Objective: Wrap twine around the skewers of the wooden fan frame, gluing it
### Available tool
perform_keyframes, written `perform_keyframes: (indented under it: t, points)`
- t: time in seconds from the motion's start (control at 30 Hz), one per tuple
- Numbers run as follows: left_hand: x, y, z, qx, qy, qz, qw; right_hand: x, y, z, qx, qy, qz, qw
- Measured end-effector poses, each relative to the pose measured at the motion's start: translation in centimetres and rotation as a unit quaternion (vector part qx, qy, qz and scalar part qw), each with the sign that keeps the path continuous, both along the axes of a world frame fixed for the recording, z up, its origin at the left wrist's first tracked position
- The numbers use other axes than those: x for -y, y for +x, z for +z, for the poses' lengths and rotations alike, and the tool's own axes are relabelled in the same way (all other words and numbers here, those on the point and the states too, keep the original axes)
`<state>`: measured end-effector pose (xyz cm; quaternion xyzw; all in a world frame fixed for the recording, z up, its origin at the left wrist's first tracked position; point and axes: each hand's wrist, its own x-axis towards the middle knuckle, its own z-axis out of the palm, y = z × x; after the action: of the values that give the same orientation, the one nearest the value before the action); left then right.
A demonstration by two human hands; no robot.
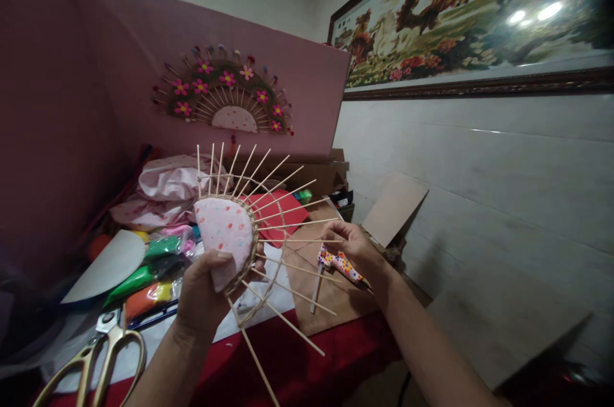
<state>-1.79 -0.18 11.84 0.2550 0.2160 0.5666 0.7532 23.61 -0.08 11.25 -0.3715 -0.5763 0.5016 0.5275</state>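
My left hand [204, 292] is closed around a half-made fan [225, 231], a pink dotted half-disc with several thin wooden sticks [288, 192] fanning out of it. A thin pale cord winds between the sticks near the disc. My right hand [348, 246] pinches at the tip of one stick on the right side of the fan. Just below that hand lies a small flowered object [341, 264] on brown paper.
A finished fan with pink flowers [225, 96] hangs on the pink board behind. Gold-handled scissors [103, 346] lie at the front left beside coloured bags [144, 276] and pink cloth [165, 189]. Red cloth covers the table edge [297, 368]. A framed picture [474, 16] hangs on the white wall.
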Motion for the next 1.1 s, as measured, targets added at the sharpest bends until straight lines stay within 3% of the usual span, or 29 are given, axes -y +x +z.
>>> perform_keyframes:
  t: [0.23,0.47,0.7,0.9,1.1]
  points:
    - [-0.3,0.0,0.1,-0.009,-0.014,-0.009,1.0,0.2,1.2,1.1,-0.037,0.102,-0.018,0.994]
    - [-0.1,-0.1,0.2,-0.02,0.008,-0.021,1.0,-0.1,1.9,2.1,0.067,0.209,-0.165,0.961]
    - [-0.2,-0.3,-0.1,-0.027,0.048,-0.075,0.996,-1.4,1.3,1.1,0.052,0.172,-0.175,0.968]
    - [0.5,0.2,0.5,-0.038,0.037,-0.061,0.997,-2.2,-1.7,-1.3,0.002,0.125,-0.165,0.978]
    - [0.7,0.4,0.4,-0.04,0.059,-0.092,0.993,-2.7,-4.4,-1.5,-0.039,0.076,-0.187,0.979]
